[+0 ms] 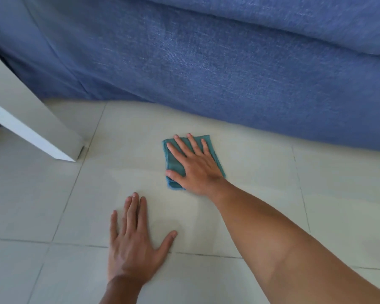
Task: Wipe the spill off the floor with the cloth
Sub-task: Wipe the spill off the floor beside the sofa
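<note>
right hand is pressing flat, fingers spread, on the folded cloth on the floor near the sofa; left hand is bracing open, holding nothing. wiping is underway; no spill is showing clearly, so next probably calls for a sweeping stroke.

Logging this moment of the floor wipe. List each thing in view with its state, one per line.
Teal cloth: folded, flat on the floor, pressed under the right hand.
Right hand: open, fingers spread on the cloth.
Left hand: open, palm flat on bare tile.
Tiled floor: no clear spill visible.
Blue sofa: untouched.
</note>
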Tool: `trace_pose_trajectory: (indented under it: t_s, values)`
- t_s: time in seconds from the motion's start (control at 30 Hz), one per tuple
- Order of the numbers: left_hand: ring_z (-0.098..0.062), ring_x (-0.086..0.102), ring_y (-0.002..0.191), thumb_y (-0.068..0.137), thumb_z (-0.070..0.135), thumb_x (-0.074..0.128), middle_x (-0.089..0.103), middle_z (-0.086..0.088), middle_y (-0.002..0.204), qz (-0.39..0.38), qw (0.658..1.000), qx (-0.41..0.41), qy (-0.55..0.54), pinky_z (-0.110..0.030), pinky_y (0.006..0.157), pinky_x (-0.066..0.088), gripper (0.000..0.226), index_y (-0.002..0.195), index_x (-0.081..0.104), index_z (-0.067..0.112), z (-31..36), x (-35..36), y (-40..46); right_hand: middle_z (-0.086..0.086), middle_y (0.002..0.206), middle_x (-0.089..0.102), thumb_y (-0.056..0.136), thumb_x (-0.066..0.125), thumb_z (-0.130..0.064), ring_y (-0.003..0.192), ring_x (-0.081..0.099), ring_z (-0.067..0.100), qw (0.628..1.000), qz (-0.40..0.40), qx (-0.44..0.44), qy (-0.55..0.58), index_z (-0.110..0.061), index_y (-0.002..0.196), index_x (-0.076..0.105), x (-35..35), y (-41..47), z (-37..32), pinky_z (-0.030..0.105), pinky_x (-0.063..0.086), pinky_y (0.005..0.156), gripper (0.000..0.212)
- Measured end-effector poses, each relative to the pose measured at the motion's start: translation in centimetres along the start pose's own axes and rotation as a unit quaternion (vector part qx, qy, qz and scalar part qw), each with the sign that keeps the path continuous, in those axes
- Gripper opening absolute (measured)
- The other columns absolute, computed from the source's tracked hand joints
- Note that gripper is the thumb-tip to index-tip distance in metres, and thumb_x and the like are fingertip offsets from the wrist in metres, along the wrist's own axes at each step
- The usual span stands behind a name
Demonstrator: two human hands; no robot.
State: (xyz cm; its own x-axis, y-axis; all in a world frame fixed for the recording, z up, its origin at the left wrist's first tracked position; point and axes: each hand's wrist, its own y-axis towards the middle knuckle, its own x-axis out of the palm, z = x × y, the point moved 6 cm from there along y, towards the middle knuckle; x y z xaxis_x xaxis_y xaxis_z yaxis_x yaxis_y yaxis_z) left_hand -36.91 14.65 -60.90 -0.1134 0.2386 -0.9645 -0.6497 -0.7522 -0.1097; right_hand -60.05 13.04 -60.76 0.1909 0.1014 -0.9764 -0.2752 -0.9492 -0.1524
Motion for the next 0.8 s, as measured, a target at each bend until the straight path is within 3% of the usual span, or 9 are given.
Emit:
trace_pose_trajectory:
  t_s: [0.1,0.23,0.37,0.5,0.6,0.7,0.8]
  values:
    - [-0.02,0.014,0.153,0.077,0.08,0.044,0.024,-0.009,0.163,-0.001,1.0,0.005,-0.003,-0.05,0.122,0.011,0.106,0.152,0.031,0.006,0.1,-0.1,-0.1,-0.015,0.171,0.005,0.094,0.033,-0.072,0.158,-0.001,0.021,0.998,0.0,-0.056,-0.02,-0.041,0.161,0.012,-0.6,-1.7,3.2,0.052,0.002,0.126,0.077]
    - [-0.02,0.011,0.153,0.078,0.081,0.045,0.022,-0.009,0.164,-0.006,1.0,0.007,-0.003,-0.051,0.121,0.012,0.107,0.153,0.032,0.006,0.1,0.1,0.0,-0.012,0.171,-0.001,0.091,0.022,-0.076,0.158,-0.005,0.023,0.995,0.009,0.095,-0.02,-0.038,0.162,0.007,-1.3,1.1,6.9,0.056,0.001,0.125,0.082]
    - [-0.021,0.013,0.153,0.078,0.082,0.044,0.023,-0.01,0.164,-0.002,1.0,0.009,-0.01,-0.051,0.121,0.012,0.107,0.152,0.034,0.005,-0.1,0.4,-0.2,-0.005,0.172,0.004,0.088,0.019,-0.078,0.157,-0.001,0.033,0.984,0.034,0.176,0.014,-0.031,0.162,0.009,-1.4,7.7,1.9,0.06,-0.003,0.123,0.088]
    - [-0.021,0.015,0.153,0.084,0.08,0.034,0.022,-0.009,0.164,0.003,0.999,0.022,-0.024,-0.051,0.12,0.013,0.102,0.153,0.031,0.006,-0.6,0.6,0.1,-0.005,0.172,-0.004,0.091,0.023,-0.077,0.156,-0.012,0.032,0.997,-0.001,0.073,0.026,-0.032,0.163,0.006,-1.0,12.0,-6.2,0.06,-0.009,0.122,0.086]
    - [-0.017,0.013,0.153,0.091,0.071,0.032,0.022,-0.006,0.164,0.013,0.998,0.032,-0.048,-0.048,0.121,0.013,0.088,0.153,0.033,0.008,-0.9,0.3,-0.2,-0.007,0.172,-0.004,0.092,0.023,-0.076,0.157,-0.012,0.029,0.999,-0.016,-0.036,0.008,-0.034,0.163,0.006,0.2,10.6,-10.7,0.058,-0.008,0.122,0.084]
    - [-0.014,0.015,0.152,0.096,0.054,0.039,0.031,-0.003,0.161,0.043,0.994,0.026,-0.096,-0.044,0.122,0.009,0.066,0.146,0.043,0.011,-1.3,-0.3,-0.1,-0.009,0.172,-0.007,0.093,0.021,-0.076,0.157,-0.013,0.026,0.994,-0.032,-0.103,-0.008,-0.036,0.162,0.004,0.9,8.2,-10.9,0.056,-0.007,0.123,0.082]
    - [-0.015,0.026,0.149,0.097,0.041,0.039,0.042,-0.002,0.153,0.064,0.986,0.017,-0.156,-0.042,0.123,0.011,0.05,0.136,0.052,0.013,-1.8,-0.8,0.0,-0.011,0.171,-0.011,0.094,0.022,-0.074,0.156,-0.017,0.024,0.992,-0.057,-0.109,0.002,-0.038,0.162,0.001,1.3,5.6,-10.7,0.055,-0.011,0.123,0.08]
